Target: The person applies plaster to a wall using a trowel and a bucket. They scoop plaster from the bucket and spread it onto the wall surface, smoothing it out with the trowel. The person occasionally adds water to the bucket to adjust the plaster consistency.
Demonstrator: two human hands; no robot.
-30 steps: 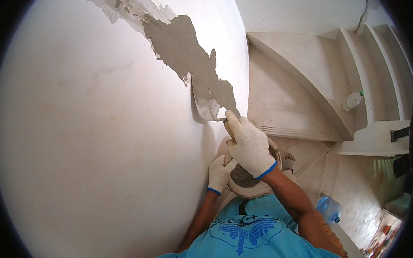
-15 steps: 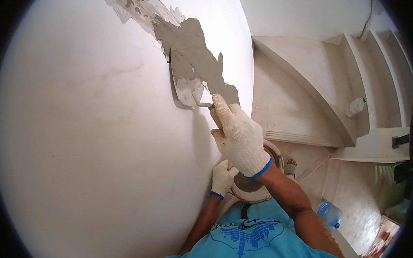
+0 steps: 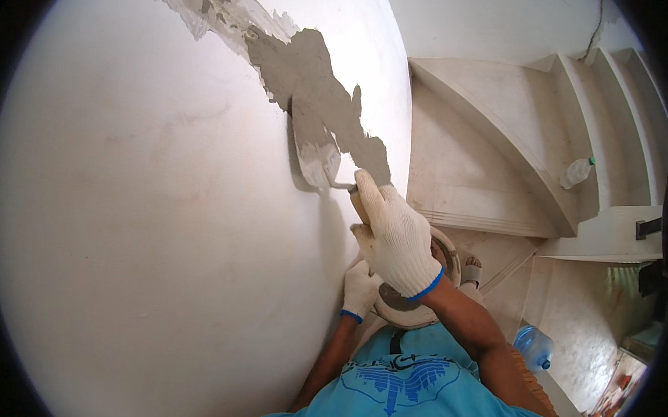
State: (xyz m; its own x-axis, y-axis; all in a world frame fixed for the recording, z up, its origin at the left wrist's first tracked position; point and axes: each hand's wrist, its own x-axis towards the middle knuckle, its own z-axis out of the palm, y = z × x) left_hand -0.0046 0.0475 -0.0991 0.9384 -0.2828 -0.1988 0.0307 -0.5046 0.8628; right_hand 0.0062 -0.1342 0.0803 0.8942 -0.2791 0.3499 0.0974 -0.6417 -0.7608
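A trowel (image 3: 317, 156) lies with its smeared blade against the white wall (image 3: 164, 239), over the lower left edge of a wet grey mortar patch (image 3: 302, 64). Its handle is in my right hand (image 3: 400, 244), which wears a cream knit glove with a blue cuff. Below, my left hand (image 3: 360, 290), gloved alike, is closed at the rim of a round basin (image 3: 409, 319). Grey mortar (image 3: 398, 299) shows inside that basin, partly hidden by my right hand and wrist.
Pale curved stairs (image 3: 491, 140) rise on the right. A clear plastic bottle (image 3: 575, 173) with a green cap lies on a step. Lower right is a large blue water jug (image 3: 533, 348). A sandalled foot (image 3: 472, 271) shows beside the basin.
My right hand and the trowel have moved down and slightly right along the patch's edge. The grey coat reaches a little lower by my right hand. My left hand stays at the basin.
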